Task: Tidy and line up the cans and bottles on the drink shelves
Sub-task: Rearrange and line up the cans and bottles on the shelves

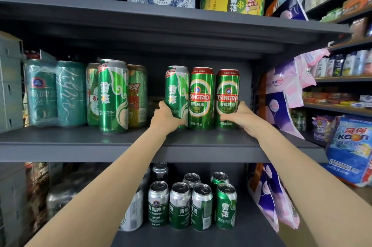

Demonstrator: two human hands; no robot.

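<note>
Three upright cans are bracketed: left hand (168, 115) grips the left can (177, 94), right hand (239, 115) the right can (227, 96).

Your left hand (168, 115) grips the green-and-silver can (177, 94), your right hand (238, 115) grips the rightmost Tsingtao can (227, 94), another Tsingtao can (202, 98) between them.
</note>
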